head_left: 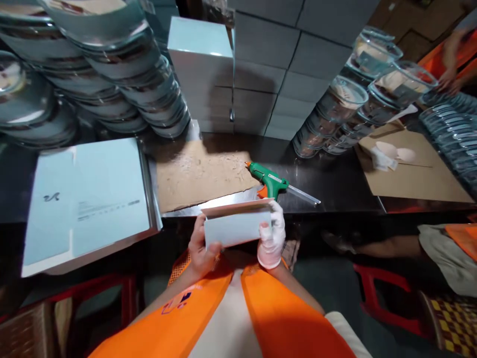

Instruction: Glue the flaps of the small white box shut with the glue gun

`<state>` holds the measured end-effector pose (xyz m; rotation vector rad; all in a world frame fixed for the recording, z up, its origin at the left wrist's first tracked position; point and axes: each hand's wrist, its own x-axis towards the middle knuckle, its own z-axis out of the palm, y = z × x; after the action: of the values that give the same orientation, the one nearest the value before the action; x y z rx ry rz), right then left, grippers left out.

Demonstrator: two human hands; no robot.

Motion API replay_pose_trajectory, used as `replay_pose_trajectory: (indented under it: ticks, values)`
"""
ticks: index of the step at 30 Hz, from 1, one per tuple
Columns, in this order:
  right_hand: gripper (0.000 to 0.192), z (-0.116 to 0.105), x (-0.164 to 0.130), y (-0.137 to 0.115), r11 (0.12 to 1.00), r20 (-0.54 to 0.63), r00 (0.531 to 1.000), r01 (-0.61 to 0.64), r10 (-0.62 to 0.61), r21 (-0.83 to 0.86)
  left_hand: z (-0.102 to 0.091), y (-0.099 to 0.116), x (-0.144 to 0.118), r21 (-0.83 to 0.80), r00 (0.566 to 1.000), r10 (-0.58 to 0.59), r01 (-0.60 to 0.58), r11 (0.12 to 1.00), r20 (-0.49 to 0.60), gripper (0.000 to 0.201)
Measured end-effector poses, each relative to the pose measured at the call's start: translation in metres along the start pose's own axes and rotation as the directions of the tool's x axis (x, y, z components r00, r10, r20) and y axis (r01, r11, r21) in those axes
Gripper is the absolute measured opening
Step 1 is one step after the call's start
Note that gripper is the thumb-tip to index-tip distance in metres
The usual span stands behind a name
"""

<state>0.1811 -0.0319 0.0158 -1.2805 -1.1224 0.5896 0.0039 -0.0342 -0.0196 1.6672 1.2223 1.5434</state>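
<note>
Between my two hands is a light-blue cardboard box, held in front of my body just off the table's front edge. My bare left hand grips its left end, thumb on the near face. At the right end my right hand, in a white glove with the thumb tip showing, is closed around the corner. A brown inner side shows along the box's far edge. Just beyond it, a green glue gun with an orange nozzle and trigger lies on the table, a clear glue stick poking from its back.
A worn cardboard sheet lies ahead. At left is a stack of flat light-blue box blanks. Stacked boxes and piles of clear round containers rise behind. Another person's hands show far right, near a red stool.
</note>
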Motion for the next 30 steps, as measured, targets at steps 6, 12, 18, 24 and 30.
replay_pose_trajectory:
  ticks: [6, 12, 18, 24, 30]
  values:
    - [0.048, -0.01, 0.007, 0.011, 0.989, -0.072, 0.989, -0.125, 0.131, 0.079, -0.023, 0.01, 0.009, -0.092, 0.933, 0.289, -0.275, 0.957, 0.212, 0.046]
    - [0.041, -0.047, 0.069, 0.015, 0.724, 0.006, 0.978, -0.152, 0.211, -0.673, -0.064, -0.01, 0.01, 0.167, 0.984, 0.169, -0.156, 0.974, -0.062, 0.024]
    - [0.031, -0.041, 0.123, 0.025, 0.727, 0.084, 0.797, -0.496, 0.599, -0.474, -0.048, -0.016, 0.022, 0.122, 0.993, 0.088, -0.078, 0.99, -0.079, 0.026]
    - [0.032, -0.043, 0.102, 0.006, 0.848, 0.138, 0.84, -0.502, 0.525, -0.173, -0.028, -0.011, 0.028, 0.045, 0.992, -0.035, 0.04, 0.998, -0.12, 0.027]
    - [0.037, -0.051, 0.052, -0.026, 0.952, 0.257, 0.917, -0.298, 0.305, -0.066, -0.015, 0.009, 0.039, 0.059, 0.997, -0.046, 0.05, 0.997, -0.07, 0.032]
